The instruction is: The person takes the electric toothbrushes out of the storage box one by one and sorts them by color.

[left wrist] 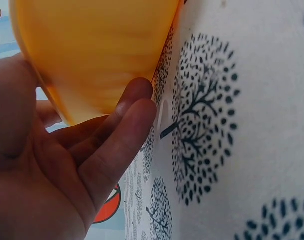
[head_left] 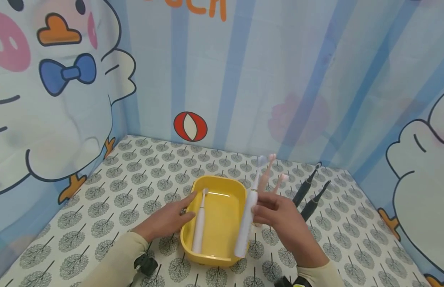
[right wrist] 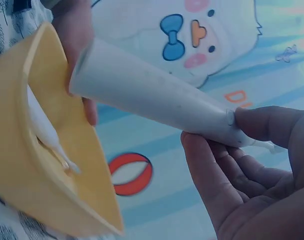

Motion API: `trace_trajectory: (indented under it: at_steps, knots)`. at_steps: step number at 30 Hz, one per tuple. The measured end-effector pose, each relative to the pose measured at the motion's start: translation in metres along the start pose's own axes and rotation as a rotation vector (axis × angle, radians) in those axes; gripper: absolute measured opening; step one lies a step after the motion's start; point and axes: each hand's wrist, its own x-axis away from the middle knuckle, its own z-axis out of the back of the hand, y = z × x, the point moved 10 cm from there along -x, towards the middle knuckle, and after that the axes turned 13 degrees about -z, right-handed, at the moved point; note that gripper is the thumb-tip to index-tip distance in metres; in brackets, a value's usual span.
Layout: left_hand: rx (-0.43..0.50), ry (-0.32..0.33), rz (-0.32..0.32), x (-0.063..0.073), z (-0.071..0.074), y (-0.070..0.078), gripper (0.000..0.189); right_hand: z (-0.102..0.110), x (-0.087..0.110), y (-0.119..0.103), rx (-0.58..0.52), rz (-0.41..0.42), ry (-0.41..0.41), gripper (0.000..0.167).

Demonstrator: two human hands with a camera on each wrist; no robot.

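Note:
A white electric toothbrush point(head_left: 246, 223) tilts above the right rim of the yellow tray point(head_left: 218, 260), brush head up and away. My right hand point(head_left: 284, 223) pinches it near the top of its handle, thumb against fingers, as the right wrist view shows point(right wrist: 256, 175). Inside the tray, along its left side, lies another white electric toothbrush point(head_left: 199, 229). At the tray's left wall, my left hand point(head_left: 168, 219) grips the rim, thumb at the edge; in the left wrist view its fingers point(left wrist: 124, 145) bend against the outside wall.
Two pink toothbrushes point(head_left: 266, 175) lie just beyond my right hand, partly hidden by it. Farther right are two black electric toothbrushes point(head_left: 309, 207). A tree-patterned cloth point(head_left: 136, 191) covers the table, and a cartoon-printed curtain point(head_left: 215, 79) stands behind it.

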Motion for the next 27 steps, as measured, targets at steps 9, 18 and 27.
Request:
trace_trajectory:
  at_steps: [9,18,27]
  knots:
    - [0.045,-0.01,-0.016,0.001,0.001,0.001,0.064,0.071,0.046,-0.008,0.161,0.006,0.251,0.049]
    - [0.05,-0.011,-0.028,0.001,0.0,0.001,0.064,0.152,0.063,0.006,0.297,-0.091,0.414,0.069]
    - [0.016,-0.001,-0.013,0.0,0.0,0.0,0.063,0.225,0.058,0.026,0.264,-0.142,0.556,0.081]
